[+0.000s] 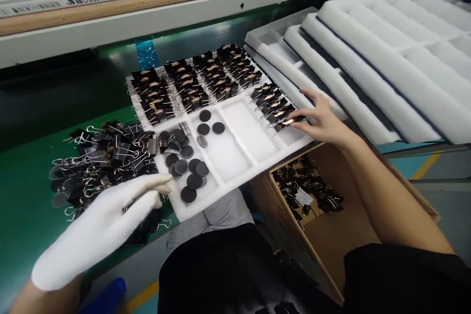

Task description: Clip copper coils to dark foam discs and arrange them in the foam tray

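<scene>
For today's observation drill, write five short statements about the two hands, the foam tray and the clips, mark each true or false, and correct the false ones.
1. The left hand wears a white glove. True.
2. The right hand is gloved too. False: it is bare.
3. The right hand touches the binder clips in the rightmost column of the white foam tray. True.
4. The black round discs lie in the cardboard box. False: they lie in a tray compartment; the box holds loose clips.
5. The loose pile of clips on the green surface is by the right hand. False: it is by the left hand.
</scene>
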Tool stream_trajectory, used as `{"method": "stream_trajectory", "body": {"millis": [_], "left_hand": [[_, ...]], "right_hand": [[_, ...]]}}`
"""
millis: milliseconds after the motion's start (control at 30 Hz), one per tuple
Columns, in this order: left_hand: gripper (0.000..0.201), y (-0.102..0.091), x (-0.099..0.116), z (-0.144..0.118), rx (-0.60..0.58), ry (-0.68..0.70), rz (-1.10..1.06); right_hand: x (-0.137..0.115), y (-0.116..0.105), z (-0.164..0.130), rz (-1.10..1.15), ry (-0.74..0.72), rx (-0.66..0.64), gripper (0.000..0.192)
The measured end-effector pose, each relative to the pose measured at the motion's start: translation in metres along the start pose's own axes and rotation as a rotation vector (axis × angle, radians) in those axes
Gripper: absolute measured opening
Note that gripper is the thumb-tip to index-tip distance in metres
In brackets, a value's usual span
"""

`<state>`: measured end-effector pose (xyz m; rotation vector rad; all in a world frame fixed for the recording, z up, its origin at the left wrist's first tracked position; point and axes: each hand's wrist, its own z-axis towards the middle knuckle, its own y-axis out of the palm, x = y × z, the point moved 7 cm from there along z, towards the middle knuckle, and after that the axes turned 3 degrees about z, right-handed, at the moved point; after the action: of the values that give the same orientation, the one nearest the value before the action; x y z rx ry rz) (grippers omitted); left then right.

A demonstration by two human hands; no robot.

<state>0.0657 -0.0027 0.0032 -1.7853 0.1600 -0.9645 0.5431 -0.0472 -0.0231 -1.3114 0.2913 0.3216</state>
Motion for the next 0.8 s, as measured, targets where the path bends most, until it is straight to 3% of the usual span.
{"method": "stream_trajectory", "body": {"millis": [200,300,433,467,533,567,667,800], "left_hand": [[0.036,-0.002,-0.010,-0.013,0.030,-0.030,-0.038],[0.035,-0.009,-0.027,-0.034,0.171,-0.077,-0.041],[0.035,-0.014,-0.049,-0.074,0.536,-0.284,0.025],[0.035,-0.013,-0.050,-0.085,0.647,-0.304,0.068],[0.030,-0.007,-0.045,-0.103,0.835,-0.216,0.213],[0.029,0.001,-0.042,-0.108,0.857,-0.142,0.287],[0.043,0.028,-0.042,-0.123,0.759,0.006,0.457],[0.075,0.055,-0.040,-0.146,0.693,0.018,0.618]], "right_hand": [[0.004,0.007,-0.002,-0.080,-0.002,-0.043,0.012],[-0.016,-0.002,-0.006,-0.076,-0.008,-0.005,0.021],[-0.096,0.001,-0.014,-0.026,-0.197,0.185,0.018],[-0.120,0.011,-0.016,-0.023,-0.271,0.161,0.016],[-0.168,0.040,-0.023,-0.001,-0.459,0.046,0.016],[-0.187,0.056,-0.026,0.004,-0.524,-0.020,0.018],[-0.226,0.097,-0.030,-0.002,-0.665,-0.136,0.025],[-0.252,0.123,-0.025,-0.013,-0.828,-0.166,0.033]]}}
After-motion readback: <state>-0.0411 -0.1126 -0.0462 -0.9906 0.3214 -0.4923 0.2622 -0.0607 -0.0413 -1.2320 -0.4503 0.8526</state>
